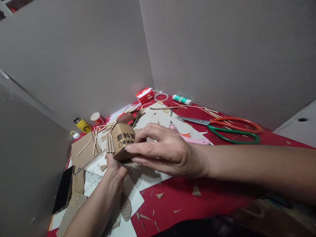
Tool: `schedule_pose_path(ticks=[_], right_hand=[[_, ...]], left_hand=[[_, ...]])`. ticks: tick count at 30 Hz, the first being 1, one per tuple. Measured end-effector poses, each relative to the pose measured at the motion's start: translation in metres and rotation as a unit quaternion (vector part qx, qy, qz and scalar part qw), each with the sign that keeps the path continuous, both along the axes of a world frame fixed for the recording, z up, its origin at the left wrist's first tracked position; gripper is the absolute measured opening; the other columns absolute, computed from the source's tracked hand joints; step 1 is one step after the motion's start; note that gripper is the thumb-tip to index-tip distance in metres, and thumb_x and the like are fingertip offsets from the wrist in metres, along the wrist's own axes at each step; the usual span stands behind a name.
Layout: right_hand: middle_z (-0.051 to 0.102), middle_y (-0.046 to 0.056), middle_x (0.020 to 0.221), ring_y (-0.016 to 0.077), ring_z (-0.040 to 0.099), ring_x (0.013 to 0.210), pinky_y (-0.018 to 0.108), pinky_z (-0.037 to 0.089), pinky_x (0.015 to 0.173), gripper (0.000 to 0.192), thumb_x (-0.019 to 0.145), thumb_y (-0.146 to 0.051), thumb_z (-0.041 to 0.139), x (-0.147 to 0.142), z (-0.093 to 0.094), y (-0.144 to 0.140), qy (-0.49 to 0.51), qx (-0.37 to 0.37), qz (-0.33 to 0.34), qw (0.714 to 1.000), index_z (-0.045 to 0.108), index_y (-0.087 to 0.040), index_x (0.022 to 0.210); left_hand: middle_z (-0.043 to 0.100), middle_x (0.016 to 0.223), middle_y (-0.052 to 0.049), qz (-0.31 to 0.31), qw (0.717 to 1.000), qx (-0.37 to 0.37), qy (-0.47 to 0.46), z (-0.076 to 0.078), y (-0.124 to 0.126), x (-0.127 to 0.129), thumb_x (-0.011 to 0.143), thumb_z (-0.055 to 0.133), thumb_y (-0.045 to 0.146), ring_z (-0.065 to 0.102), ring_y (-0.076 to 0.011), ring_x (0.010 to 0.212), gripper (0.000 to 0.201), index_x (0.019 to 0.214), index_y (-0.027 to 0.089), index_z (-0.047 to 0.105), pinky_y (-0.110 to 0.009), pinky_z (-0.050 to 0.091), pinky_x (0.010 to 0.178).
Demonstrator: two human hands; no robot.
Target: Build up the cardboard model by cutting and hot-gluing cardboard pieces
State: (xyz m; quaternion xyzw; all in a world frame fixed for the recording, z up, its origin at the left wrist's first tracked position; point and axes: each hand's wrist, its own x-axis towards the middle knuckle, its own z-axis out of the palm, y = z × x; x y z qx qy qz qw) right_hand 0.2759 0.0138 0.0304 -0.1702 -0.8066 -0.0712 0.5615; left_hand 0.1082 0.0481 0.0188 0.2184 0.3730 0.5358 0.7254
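Left hand (118,168): holds the cardboard (120,130) from below.
Right hand (164,149): touches its printed side; whether pinching, cannot tell.
Pressure: best even, sparing corrugated edges.

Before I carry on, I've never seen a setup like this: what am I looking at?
There is no machine here: these are a person's bare hands, seen from one camera worn on the head, looking forward and down. The left hand supports a printed cardboard piece from below, while fingers of the right hand touch its front. On the red work surface lie scissors with orange and green handles, a white-and-teal tube, thin wooden sticks and a black phone. A yellow bottle and a paper cup are farther back.
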Motion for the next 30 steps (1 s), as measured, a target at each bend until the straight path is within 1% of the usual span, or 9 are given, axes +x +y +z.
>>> schedule_pose_path(ticks=[2, 5, 9, 12, 14, 19, 22, 27, 30], right_hand=[[0.063, 0.007, 0.086, 0.0143, 0.057, 0.080, 0.029, 0.051, 0.071, 0.014, 0.094, -0.019, 0.056, -0.003, 0.001, 0.004, -0.007, 0.017, -0.004, 1.000, 0.067, -0.014, 0.101], [0.062, 0.006, 0.079, 0.0146, 0.055, 0.075, 0.029, 0.049, 0.067, 0.020, 0.097, -0.020, 0.051, -0.007, 0.000, 0.010, -0.029, 0.021, -0.015, 0.999, 0.069, -0.015, 0.089], [0.061, 0.007, 0.079, 0.0135, 0.055, 0.073, 0.026, 0.048, 0.065, 0.024, 0.096, -0.018, 0.051, -0.008, -0.001, 0.012, -0.038, -0.026, 0.000, 0.999, 0.067, -0.014, 0.079], [0.060, 0.007, 0.080, 0.0128, 0.053, 0.072, 0.025, 0.047, 0.063, 0.024, 0.096, -0.016, 0.050, -0.008, 0.000, 0.009, -0.035, -0.051, 0.014, 0.998, 0.066, -0.013, 0.080], [0.060, 0.007, 0.081, 0.0129, 0.052, 0.072, 0.025, 0.047, 0.063, 0.022, 0.095, -0.014, 0.050, -0.007, 0.002, 0.006, -0.039, -0.054, 0.019, 0.998, 0.066, -0.012, 0.080], [0.059, 0.008, 0.084, 0.0132, 0.052, 0.073, 0.025, 0.047, 0.064, 0.019, 0.094, -0.012, 0.049, -0.007, 0.004, 0.006, -0.056, -0.067, 0.016, 0.996, 0.065, -0.012, 0.082], [0.058, 0.007, 0.085, 0.0127, 0.052, 0.073, 0.024, 0.048, 0.063, 0.019, 0.094, -0.011, 0.048, -0.008, 0.004, 0.007, -0.050, -0.084, 0.017, 0.995, 0.064, -0.013, 0.083], [0.062, 0.006, 0.090, 0.0136, 0.056, 0.081, 0.028, 0.052, 0.072, 0.013, 0.091, -0.009, 0.055, -0.005, 0.006, 0.004, -0.005, -0.106, 0.055, 0.993, 0.059, -0.014, 0.103], [0.063, 0.006, 0.095, 0.0148, 0.058, 0.088, 0.032, 0.053, 0.080, 0.017, 0.091, -0.012, 0.057, -0.005, 0.011, 0.001, 0.022, -0.080, 0.049, 0.995, 0.056, -0.016, 0.109]], left_hand=[[0.071, 0.070, -0.002, 0.020, 1.000, -0.002, 0.007, -0.003, 0.000, 0.002, 0.089, 0.046, 0.022, 0.067, -0.0177, 0.060, 0.034, 0.116, 0.016, 0.065, -0.029, 0.057, 0.068], [0.073, 0.078, -0.003, 0.037, 0.999, 0.011, 0.012, -0.004, -0.001, 0.005, 0.090, 0.047, 0.023, 0.068, -0.0173, 0.063, 0.035, 0.120, 0.016, 0.063, -0.030, 0.058, 0.068], [0.074, 0.084, -0.004, 0.018, 0.999, 0.027, 0.008, -0.002, -0.001, 0.005, 0.091, 0.054, 0.037, 0.070, -0.0194, 0.071, 0.034, 0.117, 0.018, 0.065, -0.028, 0.057, 0.063], [0.075, 0.081, -0.004, 0.024, 0.999, 0.030, 0.025, 0.002, 0.000, 0.004, 0.089, 0.057, 0.044, 0.071, -0.0216, 0.074, 0.037, 0.113, 0.018, 0.067, -0.027, 0.056, 0.057], [0.075, 0.081, -0.005, 0.035, 0.998, 0.034, 0.036, 0.006, 0.000, 0.003, 0.089, 0.057, 0.045, 0.072, -0.0221, 0.074, 0.038, 0.113, 0.017, 0.067, -0.028, 0.057, 0.059], [0.077, 0.084, -0.005, 0.061, 0.996, 0.054, 0.034, 0.012, -0.001, 0.002, 0.093, 0.050, 0.039, 0.073, -0.0221, 0.079, 0.036, 0.117, 0.018, 0.067, -0.031, 0.058, 0.071], [0.077, 0.083, -0.004, 0.077, 0.995, 0.055, 0.030, 0.010, 0.000, 0.000, 0.095, 0.048, 0.034, 0.072, -0.0204, 0.078, 0.034, 0.119, 0.019, 0.067, -0.028, 0.057, 0.069], [0.075, 0.073, -0.002, 0.095, 0.995, 0.025, 0.024, 0.013, 0.002, -0.007, 0.092, 0.050, 0.026, 0.068, -0.0182, 0.060, 0.031, 0.117, 0.019, 0.068, -0.027, 0.056, 0.060], [0.075, 0.075, -0.003, 0.101, 0.994, 0.028, 0.018, 0.016, 0.001, -0.009, 0.091, 0.046, 0.020, 0.069, -0.0187, 0.064, 0.032, 0.115, 0.015, 0.067, -0.028, 0.057, 0.061]])
